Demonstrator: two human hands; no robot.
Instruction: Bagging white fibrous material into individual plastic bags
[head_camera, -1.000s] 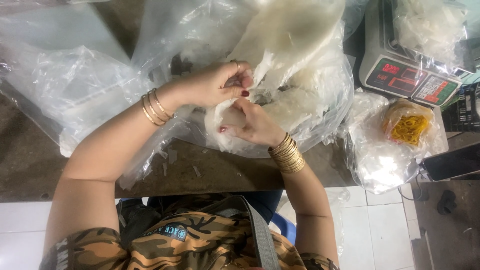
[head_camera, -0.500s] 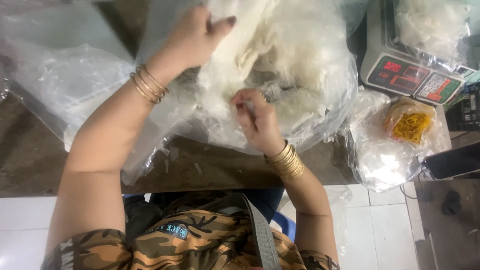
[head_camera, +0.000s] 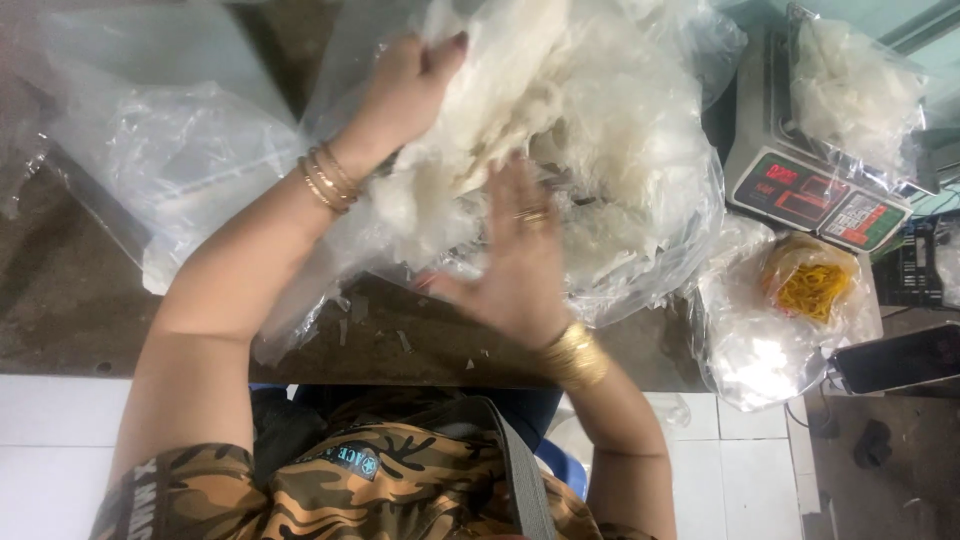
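1. The big clear plastic bag (head_camera: 640, 200) full of white, flaky sheets (head_camera: 600, 130) lies on the brown worktop (head_camera: 80, 300), and it serves as the landmark for everything else.
2. The left hand (head_camera: 410, 85) is at the bag's upper left corner, fingers curled around a bunch of plastic and white sheets, gripping it.
3. The right hand (head_camera: 520, 260) lies flat against the near side of the bag, fingers spread and straight, pressing on the plastic and clutching nothing.
4. Gold bangles (head_camera: 330, 180) sit on the left wrist, and a broad gold cuff (head_camera: 575, 355) sits on the right.
5. Left of the bag, loose empty plastic bags (head_camera: 170, 150) are heaped on the worktop, touching the big bag's edge.
6. Right of the bag stands a weighing scale (head_camera: 815, 195) with a red display; a smaller filled bag (head_camera: 855, 90) rests on its pan.
7. Near the bag's lower right, a small bag of yellow rubber bands (head_camera: 815, 290) lies on more crumpled plastic.
8. Further right, a dark phone (head_camera: 895, 360) lies at the worktop's edge.
9. White crumbs (head_camera: 400, 340) dot the worktop just below the bag, between it and the person's camouflage shirt (head_camera: 350, 490).
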